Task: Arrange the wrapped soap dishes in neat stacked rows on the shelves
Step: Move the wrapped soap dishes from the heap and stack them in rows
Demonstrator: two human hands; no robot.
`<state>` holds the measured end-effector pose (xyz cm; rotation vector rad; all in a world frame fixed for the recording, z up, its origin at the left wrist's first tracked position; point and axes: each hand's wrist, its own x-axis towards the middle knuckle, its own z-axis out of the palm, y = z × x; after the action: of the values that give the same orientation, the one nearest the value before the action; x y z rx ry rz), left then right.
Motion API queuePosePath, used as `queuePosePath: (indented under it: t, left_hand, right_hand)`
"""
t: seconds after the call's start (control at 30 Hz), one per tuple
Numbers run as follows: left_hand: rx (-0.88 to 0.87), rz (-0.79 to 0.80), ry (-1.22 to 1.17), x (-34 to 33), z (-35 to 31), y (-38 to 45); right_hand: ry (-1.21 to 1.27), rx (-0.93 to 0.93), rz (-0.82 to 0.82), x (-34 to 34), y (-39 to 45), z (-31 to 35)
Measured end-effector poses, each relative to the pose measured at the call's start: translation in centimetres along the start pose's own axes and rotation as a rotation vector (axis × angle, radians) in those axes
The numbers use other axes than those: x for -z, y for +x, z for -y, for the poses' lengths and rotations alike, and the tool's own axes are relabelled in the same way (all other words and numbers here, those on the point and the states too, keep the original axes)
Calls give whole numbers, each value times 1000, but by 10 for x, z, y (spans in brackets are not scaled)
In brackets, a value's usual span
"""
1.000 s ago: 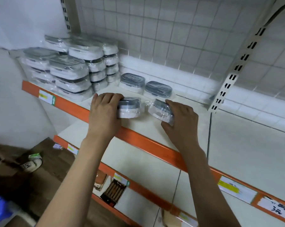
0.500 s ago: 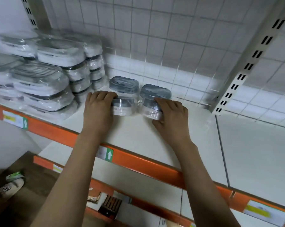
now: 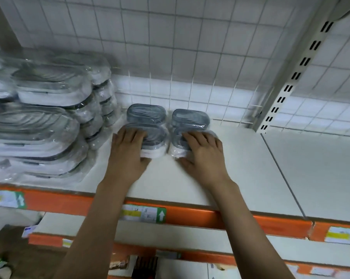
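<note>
Hands grip two front dishes: left hand (image 3: 129, 152) on one (image 3: 155, 141), right hand (image 3: 202, 154) on another (image 3: 178, 146), long axes sideways, now pushed against the rear pair (image 3: 147, 113).

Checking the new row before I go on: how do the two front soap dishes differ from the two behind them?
Front dishes: each under a hand, left hand, right hand, nearer the shelf edge. Back dishes: untouched, by the grid wall. All four are wrapped, grey-topped, single-layer.
</note>
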<state>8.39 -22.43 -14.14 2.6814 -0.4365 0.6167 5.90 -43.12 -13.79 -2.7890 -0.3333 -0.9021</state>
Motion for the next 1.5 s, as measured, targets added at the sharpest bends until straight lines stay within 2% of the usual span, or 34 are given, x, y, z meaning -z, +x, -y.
queuePosePath:
  t: [0.2,0.53,0.8,1.17,1.5]
  left_hand:
    - [4,103,36,3,6,-3]
    - [40,70,-3,1,6,4]
    - [103,32,-22,12,12,-10]
    - [15,77,-36,6,20,11]
    - [38,108,6,5,9,7]
  right_hand:
    - [34,-72,66,-4,-6,12]
    - [4,-165,86,-4,1,24]
    - [-15,-139,53,-7,-4,34]
    - [0,-149,102,-9,8,31]
    - [36,-158,165,-4,5,30]
